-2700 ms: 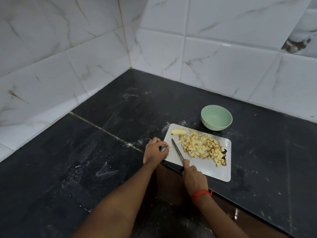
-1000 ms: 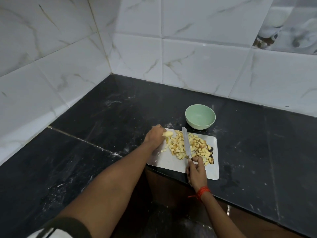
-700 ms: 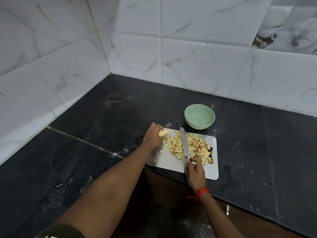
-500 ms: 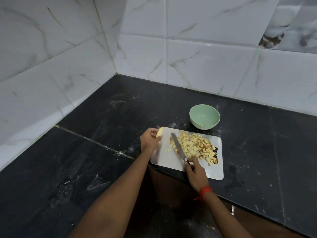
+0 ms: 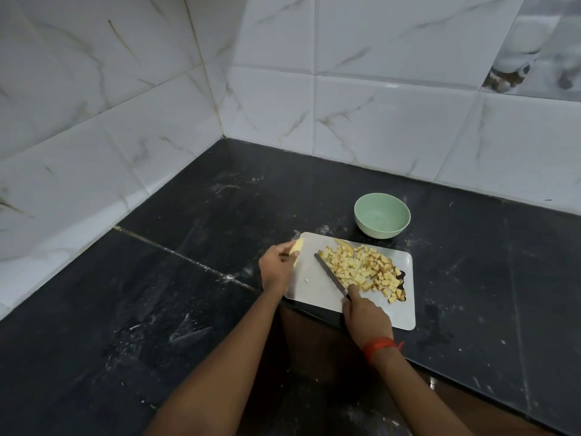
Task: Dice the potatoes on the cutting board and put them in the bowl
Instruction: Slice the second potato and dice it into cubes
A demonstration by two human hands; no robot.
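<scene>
— How much have we done?

— A lot. We have a big heap of little potato cubes on the cutting board. The heap sits just past our right hand, on the far side of the knife.

— Are all the potatoes cut?

— No. Our left hand is curled around one uncut potato piece. It pinches the piece between thumb and fingers, at the left edge of the board. There is also a longer slice at the far end of the heap that looks uncut.

— What is our right hand doing?

— It is wrapped tight around the handle of the knife. The blade points away from us and to the left, and lies along the near side of the heap. The blade sits between our two hands.

— And the bowl?

— The green bowl stands on the counter just past the board, well beyond both hands. We see nothing in it.

— So what is left?

— We think we must dice the piece in our left hand, and the long slice too. Then all the cubes must go in the bowl. That part has not begun, so we are maybe a bit past the middle.

— Anything tiny to mind?

— One small crumb lies alone on the board between our hands.
</scene>
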